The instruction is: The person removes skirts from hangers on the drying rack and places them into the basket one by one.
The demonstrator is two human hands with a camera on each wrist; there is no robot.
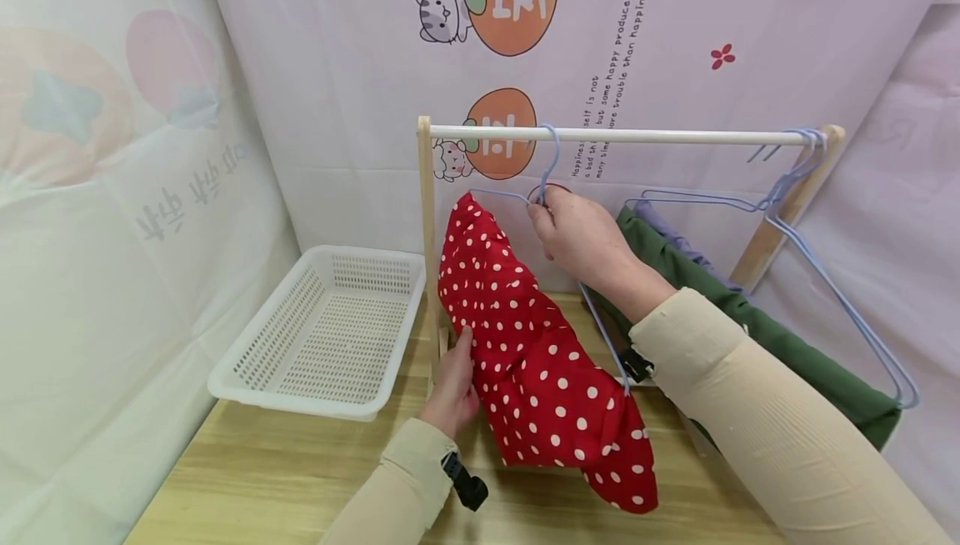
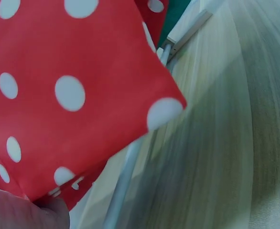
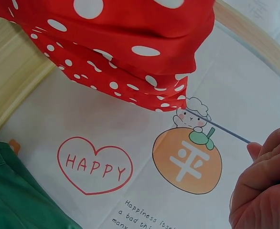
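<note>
A red garment with white polka dots (image 1: 517,337) hangs slanted on a blue wire hanger (image 1: 557,147); its exact kind is unclear. The hanger's hook loops over the white rod (image 1: 637,137) of a small rack. Just below the hook, my right hand (image 1: 588,237) grips the hanger's neck; in the right wrist view a thin hanger arm (image 3: 221,127) runs from the fingers into the cloth. Lower down, my left hand (image 1: 453,387) pinches the garment's left edge, thumb on the front. The left wrist view shows those fingers (image 2: 25,212) at the cloth's edge, partly cut off.
A white perforated basket (image 1: 330,328) stands on the wooden table (image 1: 300,462), left of the rack's wooden post (image 1: 427,220). At the rod's right end, several blue hangers (image 1: 806,153) crowd together, carrying a green cloth (image 1: 795,353) and a purple cloth (image 1: 682,245). Printed curtains surround the table.
</note>
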